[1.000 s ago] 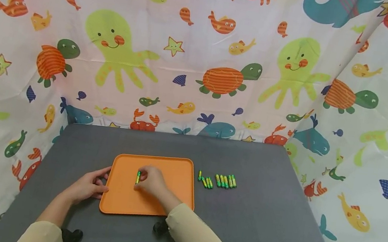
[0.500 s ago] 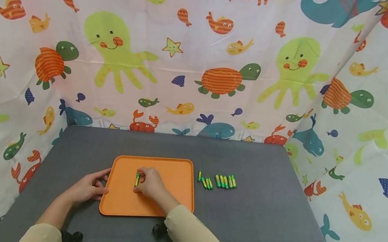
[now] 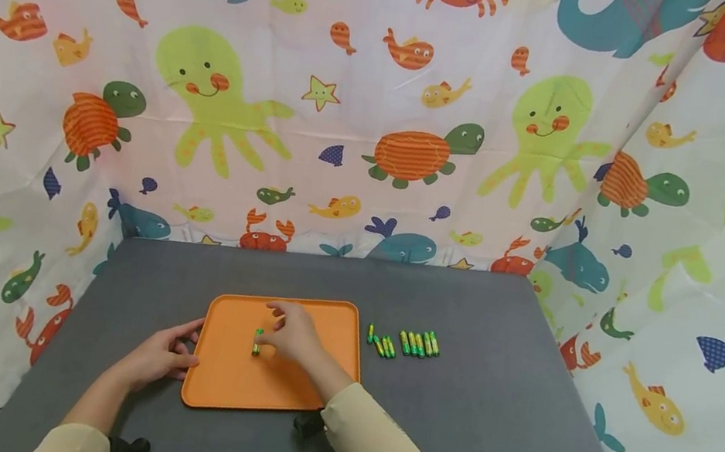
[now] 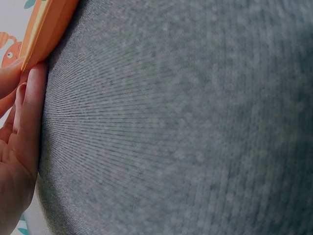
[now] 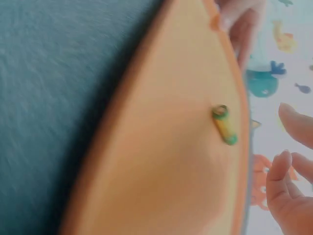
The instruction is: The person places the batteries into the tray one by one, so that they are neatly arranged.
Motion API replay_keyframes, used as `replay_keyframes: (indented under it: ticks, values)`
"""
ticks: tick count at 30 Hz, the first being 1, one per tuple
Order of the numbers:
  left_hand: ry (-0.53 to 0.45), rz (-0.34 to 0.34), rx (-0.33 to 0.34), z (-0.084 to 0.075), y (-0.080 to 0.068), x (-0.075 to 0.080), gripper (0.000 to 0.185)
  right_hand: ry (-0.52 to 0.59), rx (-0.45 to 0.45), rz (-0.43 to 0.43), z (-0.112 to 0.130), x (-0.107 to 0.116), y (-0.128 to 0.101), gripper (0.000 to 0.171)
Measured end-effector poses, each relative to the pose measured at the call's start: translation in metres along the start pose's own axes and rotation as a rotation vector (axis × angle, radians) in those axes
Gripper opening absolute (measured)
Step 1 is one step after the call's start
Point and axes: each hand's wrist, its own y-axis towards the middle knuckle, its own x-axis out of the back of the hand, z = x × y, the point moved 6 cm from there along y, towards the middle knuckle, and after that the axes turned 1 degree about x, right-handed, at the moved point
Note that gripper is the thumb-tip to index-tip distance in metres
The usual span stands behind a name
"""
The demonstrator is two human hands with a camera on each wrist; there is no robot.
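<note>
An orange tray [image 3: 216, 380] lies on the grey table. My left hand [image 3: 156, 359] holds the tray's left edge; in the left wrist view, thumb and fingers [image 4: 34, 93] pinch its rim. A single green and yellow battery [image 3: 256, 349] lies on the tray, left of its middle, and the right wrist view shows the same battery [image 5: 225, 125] with nothing gripping it. Just to its right, my right hand [image 3: 295, 335] hovers over the tray with thumb and fingers parted, holding nothing.
To the right of the tray, smaller batteries [image 3: 384, 348] lie in a loose group. Beside them, several larger batteries [image 3: 418, 344] form a row. A patterned curtain [image 3: 349, 130] closes off the table's back and sides.
Earlier, my right hand pinched the battery on the tray. Now its fingers have let go and moved up and to the right. The left hand stays on the tray's edge.
</note>
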Motion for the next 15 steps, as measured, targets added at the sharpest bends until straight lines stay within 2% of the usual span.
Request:
replay_keyframes:
  ticks: [8,15]
  values:
    - [-0.002,-0.001,0.001,0.004,-0.002,-0.002,0.084,0.025,0.045,-0.048,0.011,0.040,-0.014,0.058]
    - [-0.019,-0.004,0.006,0.001,0.001,0.000,0.084,0.027,0.102,-0.109,0.008,0.076,-0.023,0.054]
